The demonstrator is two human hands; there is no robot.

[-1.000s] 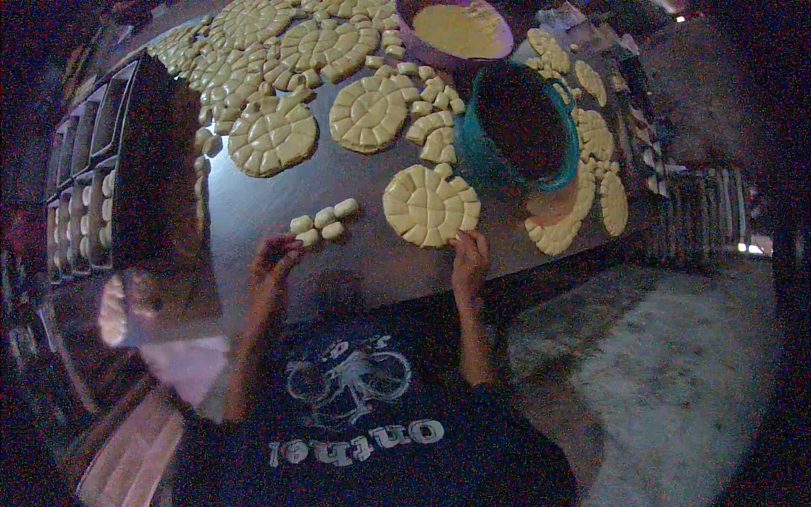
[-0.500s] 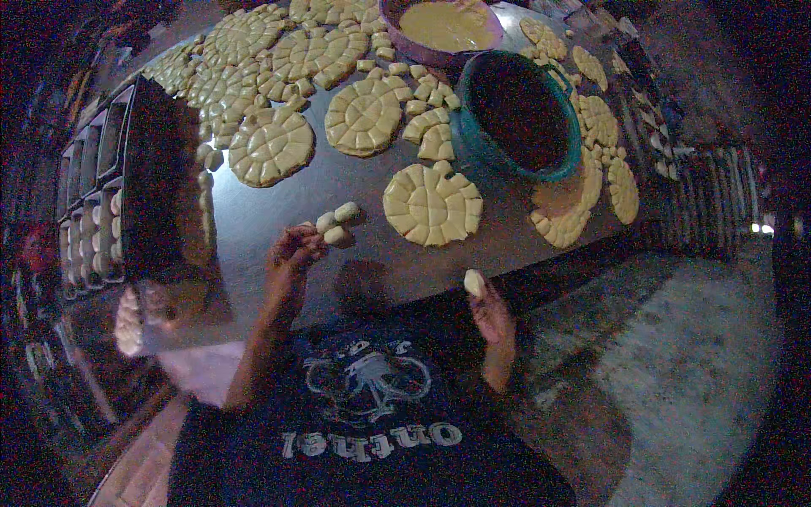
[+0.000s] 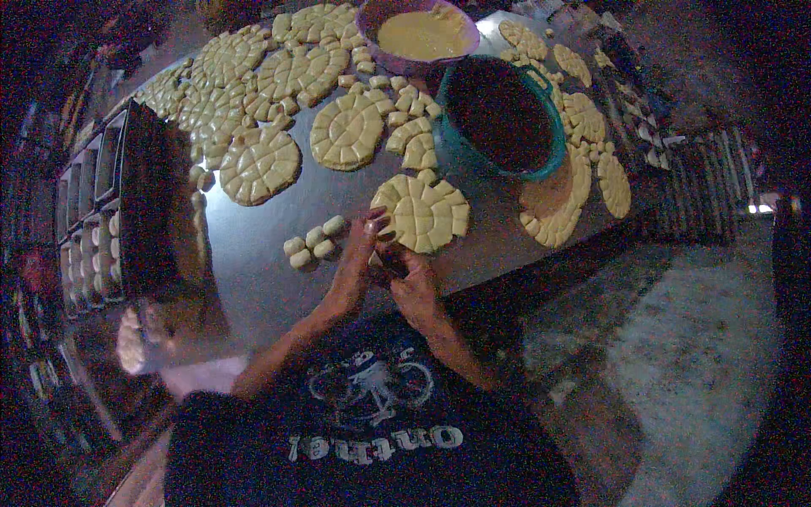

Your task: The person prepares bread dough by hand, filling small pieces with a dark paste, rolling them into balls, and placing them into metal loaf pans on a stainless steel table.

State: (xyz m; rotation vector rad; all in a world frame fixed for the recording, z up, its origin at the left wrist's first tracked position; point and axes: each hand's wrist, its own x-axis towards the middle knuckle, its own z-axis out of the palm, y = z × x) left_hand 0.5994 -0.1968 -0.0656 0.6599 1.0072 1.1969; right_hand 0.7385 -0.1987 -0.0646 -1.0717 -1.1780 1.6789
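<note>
A round, flat disc of cut dough (image 3: 422,218) lies on the metal table in front of me. At its left edge is my left hand (image 3: 365,241), its fingers closed on a dough piece at the rim. Just below the disc, my right hand (image 3: 412,283) is close beside the left, its fingers curled in. What it holds is hidden in shadow, though a pale bit of dough shows between the hands. Left of my left wrist, several small dough rolls (image 3: 319,237) sit in a tight cluster on the table.
A teal tub (image 3: 553,135) with a dark inside stands beyond the disc to the right. Behind it is a purple basin (image 3: 367,34) holding pale yellow stuff. More scored dough discs (image 3: 262,165) cover the far left. A dark rack (image 3: 127,194) with compartments stands left.
My left hand has moved right, from the rolls to the disc. My right hand, which held a dough piece near the table edge, has come left beside it. The roll cluster has more pieces.
</note>
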